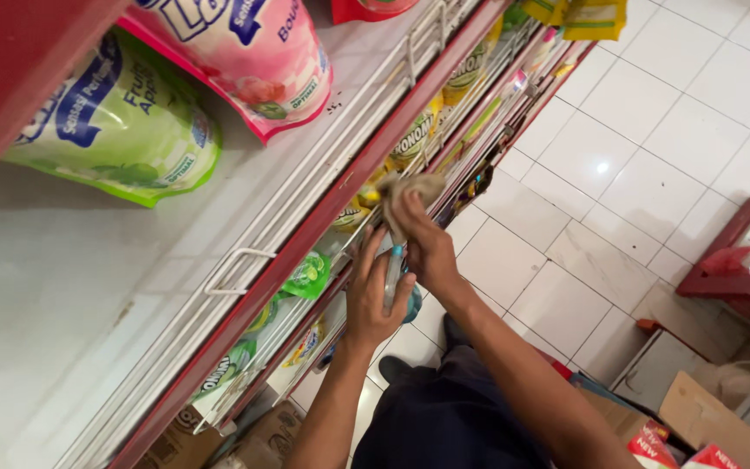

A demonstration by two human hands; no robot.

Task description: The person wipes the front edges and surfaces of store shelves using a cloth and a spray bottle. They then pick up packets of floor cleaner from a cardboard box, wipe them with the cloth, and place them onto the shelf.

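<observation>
Top shelf, white with a red edge, carries a green refill pouch at 10 o'clock and a pink refill pouch at 12 o'clock of it. Left hand, at 5 o'clock from the pouches, has its fingers wrapped around a clear spray bottle held before the lower shelf. Right hand, touching at 1 o'clock, pinches a grey-brown cloth in closed fingers against the lower shelf's yellow packets. White tiled floor lies at 3 o'clock.
</observation>
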